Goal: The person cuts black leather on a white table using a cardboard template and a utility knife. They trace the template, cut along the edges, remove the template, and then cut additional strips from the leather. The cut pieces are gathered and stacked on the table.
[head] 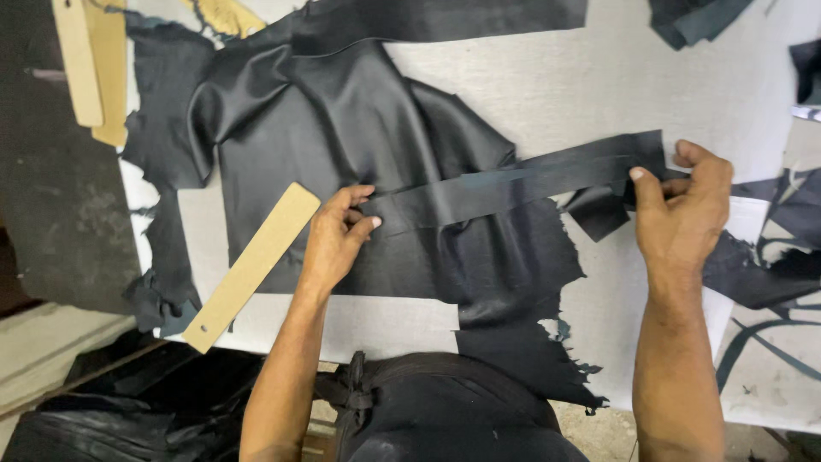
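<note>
A long black leather strip (513,184) lies stretched across a large black leather hide (342,128) on a white cutting table (599,77). My left hand (338,239) pinches the strip's left end and presses it onto the hide. My right hand (684,214) grips the strip's right end, thumb on top, near a small dark offcut (599,214). A tan cardboard pattern strip (252,265) with a small hole at its lower end lies on the hide, just left of my left hand.
Two more tan pattern strips (90,64) lie at the table's top left. Black leather scraps (697,17) sit at the top right, and more dark scraps (761,265) at the right edge. Ragged hide edges (530,359) hang near my dark-clothed lap.
</note>
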